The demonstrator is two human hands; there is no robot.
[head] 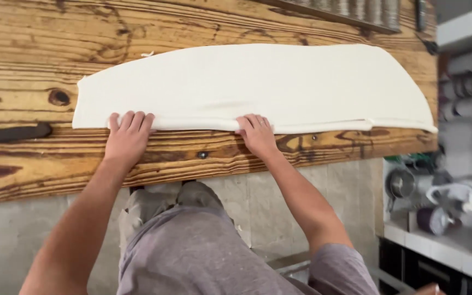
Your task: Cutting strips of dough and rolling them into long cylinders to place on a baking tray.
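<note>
Low in the frame, the left hand [128,136] and right hand [257,134] lie open, fingers pressing the near edge of a long folded sheet of cream-white cloth [258,87] spread mid-frame on the knotty pine plank table [39,49]. It looks soft, light and limp, best handled along that edge.

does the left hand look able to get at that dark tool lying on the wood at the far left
Probably yes: the left hand rests on the white dough sheet's near edge, and only bare wooden table lies between it and the dark tool.
</note>
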